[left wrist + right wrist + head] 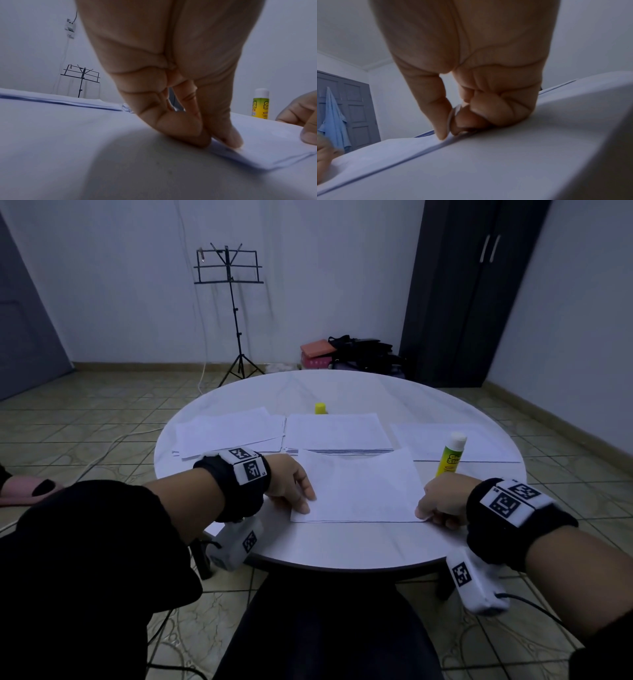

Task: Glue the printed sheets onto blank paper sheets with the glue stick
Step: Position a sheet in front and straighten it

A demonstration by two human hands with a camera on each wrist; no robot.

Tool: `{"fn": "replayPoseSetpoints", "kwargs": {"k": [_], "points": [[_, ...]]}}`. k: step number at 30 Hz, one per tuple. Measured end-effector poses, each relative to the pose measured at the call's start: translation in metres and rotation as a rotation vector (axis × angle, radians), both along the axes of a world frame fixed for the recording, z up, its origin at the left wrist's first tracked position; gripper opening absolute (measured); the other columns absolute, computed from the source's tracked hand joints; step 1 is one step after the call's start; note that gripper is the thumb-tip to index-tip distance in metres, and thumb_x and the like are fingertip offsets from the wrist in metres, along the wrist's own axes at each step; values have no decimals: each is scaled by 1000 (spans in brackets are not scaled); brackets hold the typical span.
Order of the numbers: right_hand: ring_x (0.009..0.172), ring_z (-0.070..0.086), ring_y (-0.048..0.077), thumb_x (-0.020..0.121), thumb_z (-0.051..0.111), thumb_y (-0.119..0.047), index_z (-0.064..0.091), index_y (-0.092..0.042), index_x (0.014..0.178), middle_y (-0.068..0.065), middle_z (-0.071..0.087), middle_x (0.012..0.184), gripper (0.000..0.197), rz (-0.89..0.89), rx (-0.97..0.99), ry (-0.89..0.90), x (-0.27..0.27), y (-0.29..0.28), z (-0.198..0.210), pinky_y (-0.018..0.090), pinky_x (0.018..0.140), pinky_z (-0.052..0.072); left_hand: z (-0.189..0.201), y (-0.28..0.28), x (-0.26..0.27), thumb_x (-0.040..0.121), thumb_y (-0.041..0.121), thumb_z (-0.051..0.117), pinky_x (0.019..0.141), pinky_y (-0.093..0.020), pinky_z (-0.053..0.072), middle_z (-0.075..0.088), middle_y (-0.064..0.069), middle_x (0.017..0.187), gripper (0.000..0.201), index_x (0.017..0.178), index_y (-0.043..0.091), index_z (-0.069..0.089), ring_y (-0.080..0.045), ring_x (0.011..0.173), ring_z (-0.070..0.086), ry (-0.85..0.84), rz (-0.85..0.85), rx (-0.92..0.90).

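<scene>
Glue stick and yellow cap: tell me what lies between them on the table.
In the head view, the middle paper stack and a bare strip of table lie between the upright glue stick and the yellow cap. Nothing else sits there.

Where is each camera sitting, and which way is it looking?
Head: on the person's head, looking down at the round table; shows both forearms, left hand and right hand.
Left wrist: under the left wrist, looking along the fingers pinching the paper sheet.
Right wrist: under the right wrist, looking along the fingers pinching that sheet's other corner.
Shared: head and left-wrist views both show the glue stick and music stand.
</scene>
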State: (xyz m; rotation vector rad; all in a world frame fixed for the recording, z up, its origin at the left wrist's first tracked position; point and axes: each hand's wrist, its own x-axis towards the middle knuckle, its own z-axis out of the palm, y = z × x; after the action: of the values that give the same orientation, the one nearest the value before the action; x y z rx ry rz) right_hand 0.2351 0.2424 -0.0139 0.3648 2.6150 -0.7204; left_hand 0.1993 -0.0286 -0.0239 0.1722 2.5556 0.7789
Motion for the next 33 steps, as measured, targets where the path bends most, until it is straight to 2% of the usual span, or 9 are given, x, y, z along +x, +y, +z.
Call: {"fn": "replayPoseSetpoints", "kwargs": {"k": [3, 6, 9, 15, 22, 26, 29, 33], "points": [[45, 41, 20, 78, 65, -1, 52, -5, 58, 8, 51, 53, 23, -2, 3, 6, -1, 0, -1, 22, 46, 34, 1, 0, 2, 70, 16, 84, 57, -17, 50, 60, 6, 65, 23, 87, 25, 71, -5, 44, 54, 26, -17, -31], [45, 42, 20, 77, 65, -1, 52, -4, 60, 9, 52, 54, 22, -2, 3, 3, -1, 0, -2, 22, 46, 35, 1, 0, 3, 70, 18, 83, 52, -14, 48, 59, 6, 68, 26, 92, 25, 71, -1, 36, 50, 43, -31, -56], [46, 42, 21, 77, 66, -1, 53, -4, 60, 10, 52, 55, 22, -3, -1, 7, -2, 0, -2, 23, 47, 36, 3, 0, 3, 71, 19, 83, 48, -13, 46, 59, 6, 67, 27, 94, 25, 71, -1, 35, 48, 55, -45, -80], [48, 44, 21, 78, 66, -2, 53, -4, 61, 9, 53, 56, 21, 19, 14, 3, -3, 0, -1, 24, 49, 37, 4, 3, 5, 71, 23, 83, 51, -15, 43, 59, 5, 69, 28, 95, 28, 70, -13, 50, 48, 69, -70, -149], [48, 44, 21, 74, 76, -11, 46, -11, 58, 6, 54, 46, 34, 11, -23, -8, -6, 13, 6, 25, 49, 35, 3, 4, 3, 70, 23, 82, 43, -10, 39, 57, 7, 66, 25, 89, 31, 68, -2, 32, 44, 91, -74, -190], [44, 43, 20, 78, 74, -13, 49, -10, 61, 6, 56, 47, 31, -5, -30, -15, -8, 14, 6, 24, 49, 35, 4, 3, 2, 69, 25, 83, 48, -14, 40, 59, 5, 70, 25, 88, 32, 68, -5, 38, 45, 78, -72, -201], [42, 42, 20, 80, 73, -13, 48, -10, 59, 6, 56, 46, 33, 3, -39, -14, -10, 15, 4, 23, 48, 34, 4, 3, 2, 70, 25, 82, 45, -12, 38, 57, 7, 63, 25, 89, 31, 67, -5, 37, 45, 75, -77, -205], [47, 43, 21, 77, 74, -9, 45, -11, 56, 7, 53, 45, 36, -14, -90, -18, -13, 20, -2, 25, 47, 33, 4, 4, 2, 71, 25, 82, 42, -10, 37, 57, 6, 65, 24, 87, 32, 66, -6, 38, 45, 83, -92, -232]]}}
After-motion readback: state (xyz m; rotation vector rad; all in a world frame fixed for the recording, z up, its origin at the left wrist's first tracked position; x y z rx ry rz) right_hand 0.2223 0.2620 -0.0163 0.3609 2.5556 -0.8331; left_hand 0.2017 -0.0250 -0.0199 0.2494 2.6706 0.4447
